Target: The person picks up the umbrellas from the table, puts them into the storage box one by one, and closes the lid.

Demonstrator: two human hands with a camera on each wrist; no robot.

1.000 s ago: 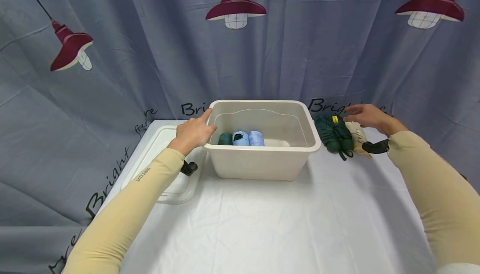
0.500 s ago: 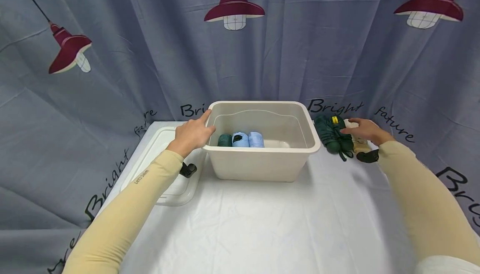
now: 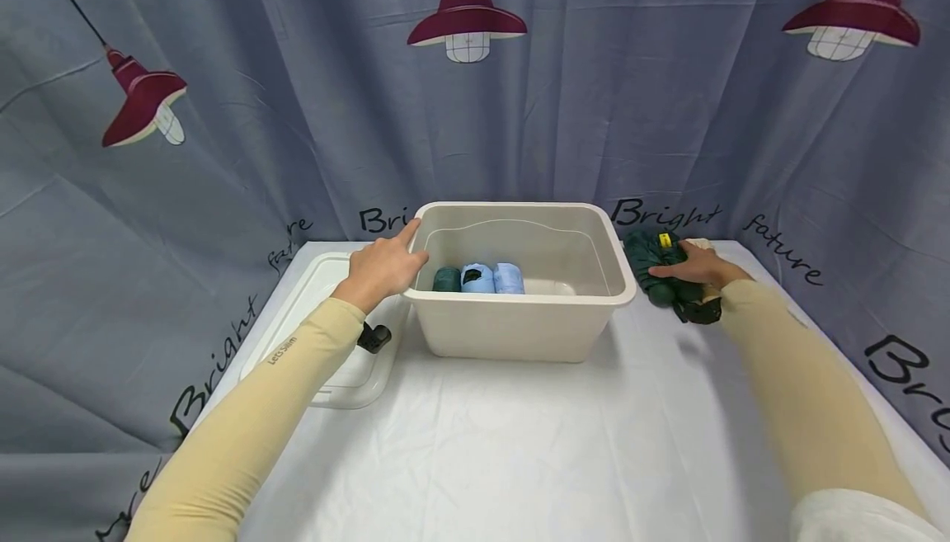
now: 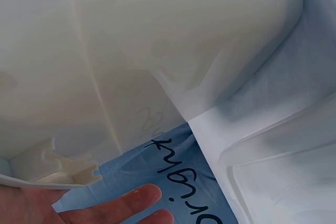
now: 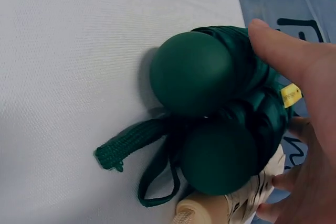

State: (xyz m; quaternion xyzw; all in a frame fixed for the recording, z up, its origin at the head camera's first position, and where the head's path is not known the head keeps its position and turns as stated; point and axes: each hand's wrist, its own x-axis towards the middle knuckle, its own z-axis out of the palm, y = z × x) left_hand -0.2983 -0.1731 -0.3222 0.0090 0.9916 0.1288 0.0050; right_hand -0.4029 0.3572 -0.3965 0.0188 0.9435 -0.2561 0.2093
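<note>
My left hand (image 3: pixel 380 268) rests at the left rim of a cream plastic storage box (image 3: pixel 512 332). In the left wrist view, its fingers (image 4: pixel 139 198) stretch out straight beside the outer wall. To the right of the box, my right hand (image 3: pixel 696 268) is over two dark green cord-wrapped bundles (image 5: pixel 191 74) with rounded ends and a loop. Its thumb lies along one side; the other fingers reach round the far side, near a cream cord-wrapped bundle (image 5: pixel 260 190). A firm grip is not visible. Inside the box are a green roll (image 3: pixel 447 280) and two light blue rolls (image 3: pixel 493 278).
A translucent lid (image 3: pixel 364 389) lies flat on the white-covered table (image 3: pixel 512 443), left of the box and partly under my left arm. Behind the table hangs a blue-grey curtain (image 3: pixel 579 113) printed with lamps and lettering.
My right hand has moved left and down, from above the cream bundle onto the green bundles. The left hand and the box have stayed where they were.
</note>
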